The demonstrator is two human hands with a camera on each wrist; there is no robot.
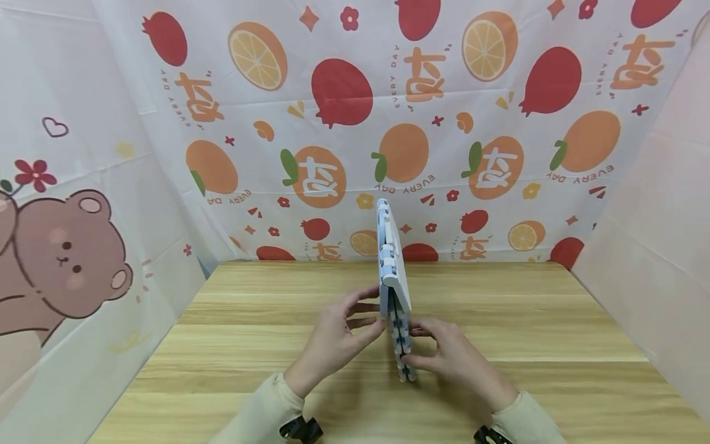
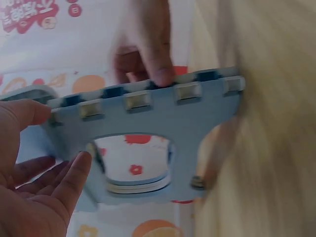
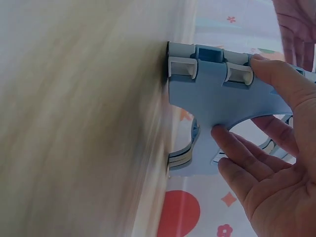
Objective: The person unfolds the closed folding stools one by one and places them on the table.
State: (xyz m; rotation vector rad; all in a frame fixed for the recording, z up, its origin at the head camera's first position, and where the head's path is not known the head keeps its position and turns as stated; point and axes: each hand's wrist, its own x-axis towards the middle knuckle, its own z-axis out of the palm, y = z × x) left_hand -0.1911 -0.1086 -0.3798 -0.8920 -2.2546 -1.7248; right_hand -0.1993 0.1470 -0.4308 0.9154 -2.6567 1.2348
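A blue-and-white folding step stool (image 1: 395, 290) stands on edge, mostly folded, its hinged edge toward me. Its white top panel leans out a little at the right. At its left side my left hand (image 1: 338, 333) holds it, thumb near the hinged edge and fingers spread along the blue panel. Lower down on the right, my right hand (image 1: 452, 354) pinches the stool, the thumb on the hinge row and fingers against a leg panel (image 3: 202, 94). In the left wrist view, an opening shows through the blue leg panel (image 2: 187, 123).
The stool's lower end meets the wooden table (image 1: 249, 320). Behind it hangs a white cloth (image 1: 355, 154) printed with fruit, and another cloth (image 1: 144, 259) with a bear hangs at the left. A pale cloth (image 1: 654, 246) hangs on the right.
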